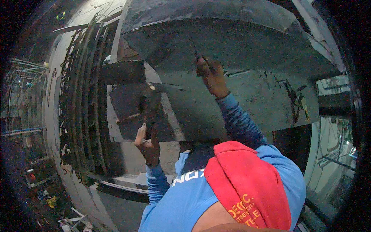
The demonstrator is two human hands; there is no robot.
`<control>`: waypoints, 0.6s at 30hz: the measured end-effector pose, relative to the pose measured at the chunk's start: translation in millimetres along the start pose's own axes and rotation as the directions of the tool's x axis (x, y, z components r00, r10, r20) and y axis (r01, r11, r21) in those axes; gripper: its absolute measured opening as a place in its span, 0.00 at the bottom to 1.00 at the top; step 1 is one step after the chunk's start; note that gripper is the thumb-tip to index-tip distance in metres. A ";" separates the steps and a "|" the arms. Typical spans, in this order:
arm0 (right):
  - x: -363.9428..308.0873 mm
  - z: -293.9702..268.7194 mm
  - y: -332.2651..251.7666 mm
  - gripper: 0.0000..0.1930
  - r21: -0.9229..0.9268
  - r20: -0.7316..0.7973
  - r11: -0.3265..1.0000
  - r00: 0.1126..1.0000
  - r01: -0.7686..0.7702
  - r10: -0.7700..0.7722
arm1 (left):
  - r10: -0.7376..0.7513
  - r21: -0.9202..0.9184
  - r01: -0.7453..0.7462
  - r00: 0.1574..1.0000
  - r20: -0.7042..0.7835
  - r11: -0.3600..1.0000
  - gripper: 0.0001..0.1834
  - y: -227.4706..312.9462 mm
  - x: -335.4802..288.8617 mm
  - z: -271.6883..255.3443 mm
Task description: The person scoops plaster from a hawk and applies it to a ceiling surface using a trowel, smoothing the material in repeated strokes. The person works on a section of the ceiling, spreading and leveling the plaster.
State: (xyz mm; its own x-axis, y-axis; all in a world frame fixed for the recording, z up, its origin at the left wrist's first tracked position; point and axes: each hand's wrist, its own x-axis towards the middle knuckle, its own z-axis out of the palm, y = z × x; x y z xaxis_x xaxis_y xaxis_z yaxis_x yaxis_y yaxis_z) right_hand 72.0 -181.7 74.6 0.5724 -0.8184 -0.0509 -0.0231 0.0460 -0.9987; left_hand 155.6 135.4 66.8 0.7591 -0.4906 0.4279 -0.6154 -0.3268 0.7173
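1. Two hands: the right hand (212, 77) pinches a thin dark tool (193, 44) over the desk (247, 104), angled toward its far edge; whether the left hand (148, 146), at the near edge, pinches anything, I cannot tell.
2. Dark strips (294, 101) lie near the right edge.
3. Seemingly mid-work; what remains is unclear.

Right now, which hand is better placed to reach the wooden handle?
The left hand, probably: it is much nearer the wooden handle, while the right hand is farther off, closed on a thin tool.
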 end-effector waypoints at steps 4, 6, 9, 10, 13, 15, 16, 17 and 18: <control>5.1 43.3 9.8 0.18 0.215 -0.144 0.971 0.987 0.105 -0.075 | -0.046 -0.001 0.046 0.999 -0.024 0.999 0.12 -20.1 -9.3 -15.7; 17.6 66.5 6.3 0.17 0.090 -0.327 0.977 0.932 0.193 -0.154 | -0.144 0.003 0.144 0.989 -0.022 0.990 0.11 -32.4 -16.5 -26.8; 26.4 91.3 3.3 0.16 0.287 -0.389 0.928 0.914 0.236 -0.112 | -0.340 -0.005 0.340 0.939 0.049 0.940 0.11 -47.9 -26.3 -45.7; 29.0 98.6 1.8 0.16 0.414 -0.368 0.879 0.927 0.237 -0.076 | -0.350 0.022 0.350 0.936 0.044 0.937 0.11 -52.5 -27.3 -49.8; 35.6 116.7 0.4 0.15 0.242 -0.391 0.918 0.898 0.315 -0.205 | -0.252 0.047 0.250 0.967 0.040 0.967 0.12 -70.6 -23.6 -55.9; 42.0 127.8 0.0 0.15 0.129 -0.382 0.924 0.878 0.360 -0.289 | -0.154 0.010 0.154 0.988 0.029 0.988 0.13 -85.0 -13.2 -60.9; 44.3 133.1 0.9 0.15 0.074 -0.370 0.921 0.868 0.383 -0.331 | -0.137 -0.003 0.137 0.990 0.037 0.991 0.13 -92.2 -8.6 -63.5; 46.4 138.1 2.5 0.14 0.137 -0.340 0.927 0.895 0.350 -0.288 | -0.187 -0.002 0.188 0.979 0.077 0.982 0.13 -98.0 -5.0 -67.0; 48.0 143.0 3.9 0.14 0.200 -0.307 0.928 0.919 0.314 -0.245 | -0.234 0.002 0.235 0.965 0.116 0.972 0.13 -103.6 -1.5 -68.8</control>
State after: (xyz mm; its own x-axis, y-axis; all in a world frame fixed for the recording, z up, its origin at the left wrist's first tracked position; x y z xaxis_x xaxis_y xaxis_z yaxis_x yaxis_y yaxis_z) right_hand 216.6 -138.9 69.3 0.2802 -0.9398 0.1958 0.3228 -0.0999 -0.9412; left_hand 232.8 225.6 29.7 0.8520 -0.4911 0.1811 -0.4198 -0.4343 0.7970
